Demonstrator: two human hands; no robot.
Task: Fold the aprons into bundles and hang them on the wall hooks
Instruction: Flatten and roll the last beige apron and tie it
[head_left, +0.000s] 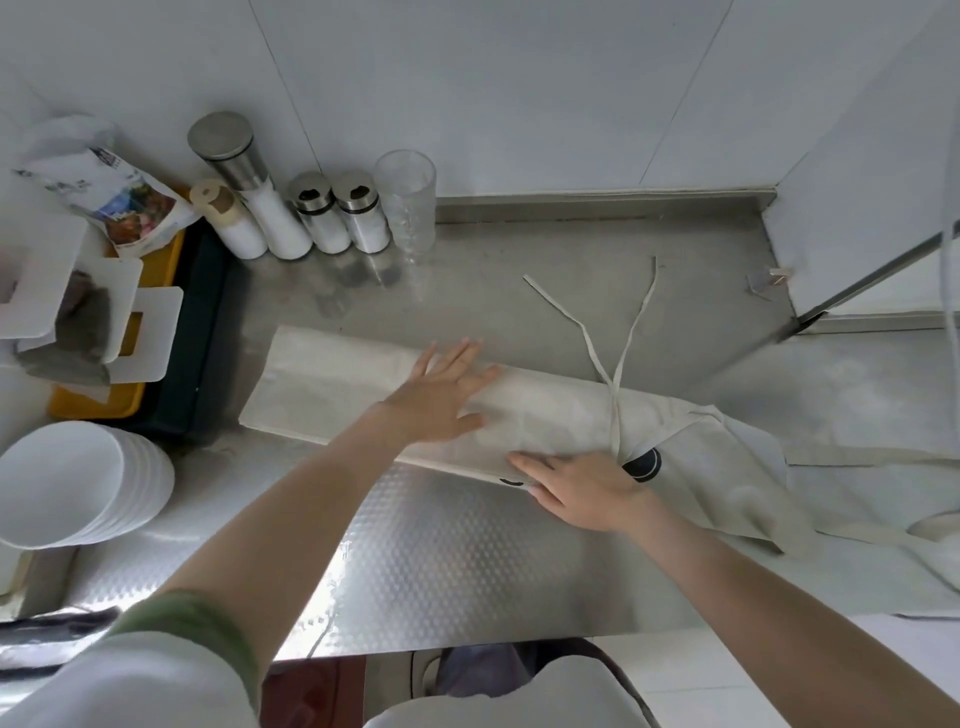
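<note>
A cream apron (322, 384) lies folded into a long narrow strip across the steel counter (441, 561). Its thin ties (631, 332) cross near the right and trail toward the back wall. The bib end, with a black round mark (644, 464), spreads loose at the right. My left hand (441, 392) lies flat on the middle of the strip with straight fingers. My right hand (576, 488) presses flat on the strip's near edge, just left of the black mark. No wall hooks are in view.
Shakers and jars (317, 213) and a clear glass (408, 202) stand at the back left. A yellow tray (96, 400) with bags and white cartons sits at the left, with stacked white bowls (78, 483) in front of it. A fridge door edge (878, 280) juts in at the right.
</note>
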